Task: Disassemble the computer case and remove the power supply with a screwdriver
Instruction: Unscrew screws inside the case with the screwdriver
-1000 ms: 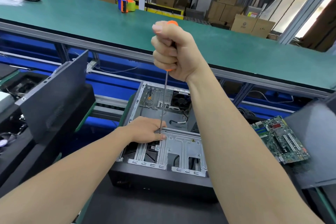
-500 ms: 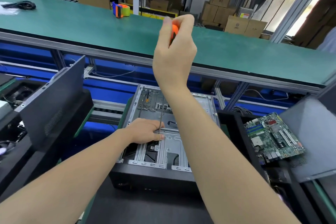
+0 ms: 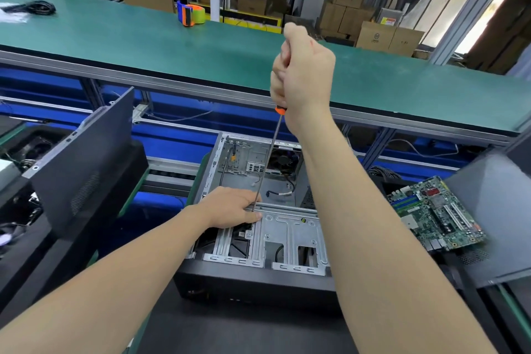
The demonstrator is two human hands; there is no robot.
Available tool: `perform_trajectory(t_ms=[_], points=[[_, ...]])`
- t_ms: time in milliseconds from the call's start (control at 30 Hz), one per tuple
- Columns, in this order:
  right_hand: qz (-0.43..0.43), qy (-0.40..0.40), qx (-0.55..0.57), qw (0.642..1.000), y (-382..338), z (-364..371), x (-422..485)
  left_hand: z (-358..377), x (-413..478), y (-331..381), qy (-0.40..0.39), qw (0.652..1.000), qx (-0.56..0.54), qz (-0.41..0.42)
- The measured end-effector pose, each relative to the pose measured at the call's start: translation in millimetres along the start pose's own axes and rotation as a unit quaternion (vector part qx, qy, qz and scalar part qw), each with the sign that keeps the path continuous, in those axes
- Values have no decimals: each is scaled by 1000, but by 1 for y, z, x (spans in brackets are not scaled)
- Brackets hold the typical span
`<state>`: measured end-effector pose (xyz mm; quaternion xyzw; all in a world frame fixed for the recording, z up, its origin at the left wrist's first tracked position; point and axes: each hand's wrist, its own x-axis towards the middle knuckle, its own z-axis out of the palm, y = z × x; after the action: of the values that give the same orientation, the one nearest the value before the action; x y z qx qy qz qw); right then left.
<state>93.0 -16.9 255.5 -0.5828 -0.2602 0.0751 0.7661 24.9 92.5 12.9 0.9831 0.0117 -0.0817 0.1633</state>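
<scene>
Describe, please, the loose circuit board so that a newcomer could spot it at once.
Start at the open computer case in the middle of the view. Immediately to its right lies the motherboard, face up. It alone is a bare green board covered in slots and chips.

Two hands (image 3: pixel 304 77) (image 3: pixel 230 207), one screwdriver (image 3: pixel 279 110), one case (image 3: pixel 290 227), one motherboard (image 3: pixel 434 215).
</scene>
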Motion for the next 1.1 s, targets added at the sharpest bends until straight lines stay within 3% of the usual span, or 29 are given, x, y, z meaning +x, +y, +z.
perform_trajectory(t_ms=[200,333,433,567,667,767,867,933,1100], points=[[42,-241,73,967,0,-10,1,-1,-3,5,16,999,40,9],[38,-274,85,957,-1,-10,0,3,-6,9,64,994,80,31],[12,-209,11,978,-5,-4,-2,7,-5,10,82,992,81,43],[-35,-12,-204,978,-8,14,-12,10,-3,7,85,991,90,47],[-62,159,-149,974,1,24,-26,12,-1,7,71,991,106,40],[-104,183,-113,971,7,27,-29,13,0,6,71,991,108,46],[-68,107,-100,987,4,23,-18,13,-1,5,86,990,100,55],[-13,-5,-41,999,1,13,-9,12,-2,6,93,989,101,55],[50,-227,37,972,2,-14,8,10,-2,7,87,989,108,50]])
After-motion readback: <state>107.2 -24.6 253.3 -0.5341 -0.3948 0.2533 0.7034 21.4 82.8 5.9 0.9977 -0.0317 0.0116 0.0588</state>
